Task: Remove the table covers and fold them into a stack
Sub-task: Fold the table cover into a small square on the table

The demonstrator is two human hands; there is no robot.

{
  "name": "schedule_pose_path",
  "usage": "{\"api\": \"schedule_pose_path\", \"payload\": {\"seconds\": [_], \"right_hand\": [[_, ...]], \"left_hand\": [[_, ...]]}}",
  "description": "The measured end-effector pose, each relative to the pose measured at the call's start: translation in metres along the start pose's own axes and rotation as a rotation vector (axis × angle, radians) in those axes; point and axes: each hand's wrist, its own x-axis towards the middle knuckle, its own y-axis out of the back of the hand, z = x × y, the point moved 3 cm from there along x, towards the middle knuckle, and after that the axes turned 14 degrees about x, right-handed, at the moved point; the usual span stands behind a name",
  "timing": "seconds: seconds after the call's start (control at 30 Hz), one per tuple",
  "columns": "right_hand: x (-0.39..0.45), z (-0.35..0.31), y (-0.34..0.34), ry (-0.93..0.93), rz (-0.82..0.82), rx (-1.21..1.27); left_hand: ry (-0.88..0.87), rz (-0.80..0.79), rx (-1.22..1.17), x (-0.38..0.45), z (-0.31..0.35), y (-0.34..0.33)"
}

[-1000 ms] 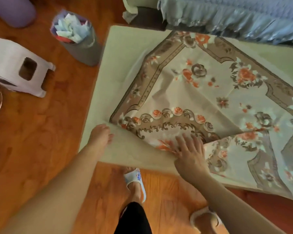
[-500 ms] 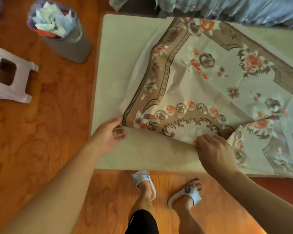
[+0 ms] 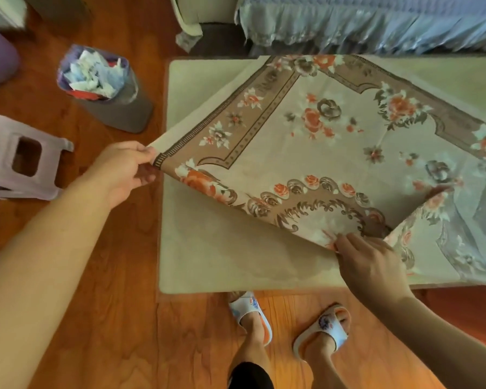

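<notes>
So the floral table cover [image 3: 334, 141] is about halfway peeled back at this point, its near-left corner lifted and turned over toward the middle, so the patterned side sits crooked across the table with a diagonal fold running along the near edge. The rest of it lies bunched toward the right side, and part of it hangs off the right end out of view. Underneath there's a plain cream cover [image 3: 222, 256], lying flat on the table and untouched as far as anyone can see.

The left hand [image 3: 124, 172] pinches the lifted corner between thumb and curled fingers, right out past the table's left edge. The right hand [image 3: 368, 265] has its fingers curled down onto the folded edge near the front, gripping the fabric there, though exactly how much cloth is inside the grip isn't visible.

Progress-wise it looks early: no cover is fully off, nothing is folded properly and there's no stack anywhere in sight. Floral one needs to come off and get folded, then the cream one too.

Around it: wooden floor, a grey bin [image 3: 107, 91] stuffed with paper, a pale plastic stool [image 3: 20, 158] on the left, a blue bed skirt [image 3: 376, 23] behind the table, and the person's slippered feet [image 3: 253, 318] at the front
</notes>
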Motion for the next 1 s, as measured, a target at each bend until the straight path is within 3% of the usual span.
{"api": "schedule_pose_path", "payload": {"seconds": [0.2, 0.3, 0.43, 0.5, 0.57, 0.67, 0.77, 0.83, 0.93, 1.0], "right_hand": [[-0.015, -0.006, -0.012, -0.005, -0.102, -0.008], [-0.045, 0.007, -0.02, -0.041, -0.318, -0.105], [-0.056, 0.044, -0.015, -0.093, -0.51, -0.261], [-0.057, 0.06, -0.011, -0.078, -0.554, -0.263], [-0.063, 0.068, -0.009, -0.104, -0.623, -0.282], [-0.076, 0.069, -0.013, -0.154, -0.617, -0.273], [-0.091, 0.06, -0.014, -0.208, -0.569, -0.212], [-0.104, 0.055, -0.016, -0.227, -0.54, -0.183], [-0.126, 0.053, -0.019, -0.311, -0.497, -0.18], [-0.149, 0.064, -0.003, -0.47, -0.45, -0.184]], "left_hand": [[0.218, -0.121, -0.168, 0.003, -0.038, -0.008], [0.281, -0.166, -0.004, 0.006, -0.06, -0.009], [0.262, -0.01, 0.204, 0.023, -0.081, -0.009], [0.295, 0.078, 0.108, 0.025, -0.088, -0.015], [0.382, 0.101, -0.141, 0.018, -0.098, -0.032], [0.534, -0.09, -0.416, -0.013, -0.113, -0.082], [0.519, -0.213, -0.505, -0.035, -0.12, -0.133], [0.509, -0.171, -0.524, -0.036, -0.119, -0.152], [0.541, 0.029, -0.577, -0.024, -0.127, -0.146], [0.542, 0.084, -0.552, -0.023, -0.117, -0.145]]}}
